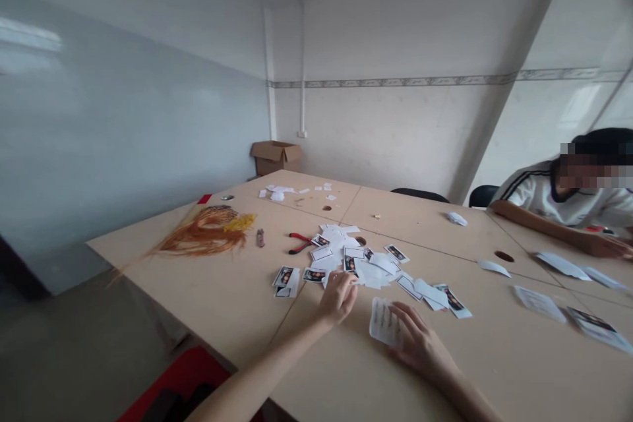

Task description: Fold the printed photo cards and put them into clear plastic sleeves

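Photo cards [284, 277] lie scattered among white paper offcuts [373, 271] at the middle of the tabletop [232, 297], none visibly stacked. Left hand [337, 299] bunched at the pile's near edge, grip unclear from this view; right hand [422, 343] open on a printed slip [384, 322], well apart from the left.

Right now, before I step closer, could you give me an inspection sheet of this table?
Surface: pale wooden table, joined panels with round holes.
Job's things: printed photo cards and white paper scraps in a loose pile.
Clutter: red-handled pliers, orange-yellow fibre tangle.
Hands: left hand at the pile's edge; right hand with fingers on a printed slip.
Cables: nothing seen.
Surroundings: cardboard box in the corner; co-worker at the table's right.
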`<action>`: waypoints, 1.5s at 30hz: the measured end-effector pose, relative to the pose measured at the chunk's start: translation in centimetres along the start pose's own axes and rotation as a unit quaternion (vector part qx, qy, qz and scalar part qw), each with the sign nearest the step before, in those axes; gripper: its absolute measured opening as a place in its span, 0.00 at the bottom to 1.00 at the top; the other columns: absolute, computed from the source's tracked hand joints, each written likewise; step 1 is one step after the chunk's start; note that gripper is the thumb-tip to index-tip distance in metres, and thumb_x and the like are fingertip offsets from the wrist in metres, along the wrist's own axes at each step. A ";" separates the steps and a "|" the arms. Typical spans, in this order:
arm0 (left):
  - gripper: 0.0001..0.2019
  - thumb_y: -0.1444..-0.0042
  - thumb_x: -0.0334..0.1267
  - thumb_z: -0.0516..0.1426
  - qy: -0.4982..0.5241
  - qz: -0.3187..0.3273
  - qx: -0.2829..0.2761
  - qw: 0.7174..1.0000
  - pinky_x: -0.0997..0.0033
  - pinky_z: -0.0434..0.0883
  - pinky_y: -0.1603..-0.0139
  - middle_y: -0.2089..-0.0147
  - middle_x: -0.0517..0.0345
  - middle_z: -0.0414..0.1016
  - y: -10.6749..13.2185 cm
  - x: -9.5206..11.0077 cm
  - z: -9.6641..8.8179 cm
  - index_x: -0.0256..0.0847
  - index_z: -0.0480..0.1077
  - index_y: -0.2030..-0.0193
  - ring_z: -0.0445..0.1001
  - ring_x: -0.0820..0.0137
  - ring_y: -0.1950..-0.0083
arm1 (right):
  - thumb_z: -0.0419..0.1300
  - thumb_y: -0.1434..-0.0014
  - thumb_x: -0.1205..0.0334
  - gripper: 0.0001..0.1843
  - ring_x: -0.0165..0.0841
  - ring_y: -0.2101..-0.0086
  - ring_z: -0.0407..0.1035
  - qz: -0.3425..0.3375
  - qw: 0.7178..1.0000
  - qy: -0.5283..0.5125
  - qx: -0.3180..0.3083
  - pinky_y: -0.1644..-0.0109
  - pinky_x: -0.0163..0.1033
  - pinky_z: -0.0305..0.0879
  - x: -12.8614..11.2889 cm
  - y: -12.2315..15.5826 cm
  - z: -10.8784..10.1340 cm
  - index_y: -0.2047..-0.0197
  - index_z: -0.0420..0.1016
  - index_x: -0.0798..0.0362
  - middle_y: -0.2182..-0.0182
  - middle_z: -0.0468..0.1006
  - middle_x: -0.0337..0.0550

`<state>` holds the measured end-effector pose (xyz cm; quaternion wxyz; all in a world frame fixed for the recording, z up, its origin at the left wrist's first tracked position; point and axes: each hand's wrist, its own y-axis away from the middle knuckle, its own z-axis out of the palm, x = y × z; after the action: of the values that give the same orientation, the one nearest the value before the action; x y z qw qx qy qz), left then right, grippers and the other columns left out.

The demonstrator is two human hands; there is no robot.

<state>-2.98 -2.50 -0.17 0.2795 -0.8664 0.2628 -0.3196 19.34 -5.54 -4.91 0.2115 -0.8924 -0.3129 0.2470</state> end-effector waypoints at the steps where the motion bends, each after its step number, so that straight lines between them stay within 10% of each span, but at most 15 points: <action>1: 0.09 0.45 0.34 0.44 0.001 -0.011 0.005 1.000 0.66 0.61 0.56 0.64 0.55 0.70 0.1 -0.1 0.0 0.40 0.64 0.63 0.66 0.68 0.60 | 0.55 0.55 0.62 0.29 0.37 0.51 0.60 0.001 1.000 0.001 -0.002 0.50 0.42 0.61 0.1 0.0 0.1 0.47 0.58 0.54 0.51 0.64 0.50; 23: 0.08 0.48 0.33 0.48 -0.053 -0.076 0.058 0.994 0.62 0.58 0.49 0.55 0.52 0.67 -1.3 -1.8 1.1 0.41 0.64 0.61 0.63 0.65 0.51 | 0.55 0.54 0.52 0.28 0.38 0.56 0.64 0.088 0.995 -0.037 0.022 0.54 0.41 0.63 1.3 -0.3 1.8 0.50 0.59 0.54 0.57 0.68 0.48; 31: 0.09 0.46 0.30 0.45 -0.146 -0.121 0.118 0.975 0.54 0.54 0.48 0.55 0.48 0.66 -3.8 -3.7 2.0 0.38 0.61 0.59 0.63 0.63 0.51 | 0.57 0.55 0.58 0.27 0.40 0.57 0.64 0.014 0.997 0.015 0.076 0.55 0.44 0.63 2.4 -1.8 2.5 0.51 0.58 0.53 0.58 0.68 0.47; 45: 0.15 0.55 0.36 0.54 -0.225 -0.076 -0.074 0.969 0.64 0.56 0.48 0.59 0.58 0.72 -6.9 -9.8 -0.3 0.46 0.65 0.58 0.68 0.66 0.57 | 0.54 0.52 0.58 0.23 0.42 0.56 0.62 0.037 0.995 -0.010 0.097 0.53 0.48 0.61 2.5 -1.6 2.1 0.52 0.56 0.51 0.57 0.65 0.48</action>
<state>-7.77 8.47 0.51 0.2414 -0.9517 0.1500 -0.1164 19.15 -2.28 -6.47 0.2843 -0.8764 -0.2563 0.2923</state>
